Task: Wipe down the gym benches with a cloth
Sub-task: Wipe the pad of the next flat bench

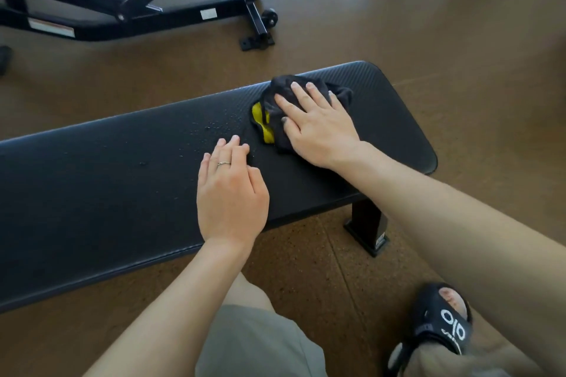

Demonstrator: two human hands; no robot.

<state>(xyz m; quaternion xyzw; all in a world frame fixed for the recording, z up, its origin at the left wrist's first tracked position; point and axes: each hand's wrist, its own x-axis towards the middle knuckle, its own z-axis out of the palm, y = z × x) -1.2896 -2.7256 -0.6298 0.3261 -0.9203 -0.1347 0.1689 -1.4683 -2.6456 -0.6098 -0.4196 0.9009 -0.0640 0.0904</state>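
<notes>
The black padded gym bench (122, 180) ran across the view from lower left to upper right and served as the worktop. A dark cloth (277, 101) with a yellow patch showing at its left edge lay bunched on the pad, near the bench's right end. The right hand (315, 125) lay flat on top of the cloth, its fingers (298, 92) straight and spread, pressing down on the fabric rather than curling round it. The left hand (231, 190) rested palm-down on the bare pad just beside the cloth, to its left, holding nothing; its fingers lay loosely together, with a thin ring (223, 163) on one of them. Small droplets (211, 128) speckled the pad between the left fingertips and the cloth. One black bench leg (367, 228) stood on the brown floor (459, 40) under the right end. Behind the bench, well apart, stood the black frame of another bench (128, 0) with small wheels. A foot in a black slide sandal (441, 324) showed at lower right.
</notes>
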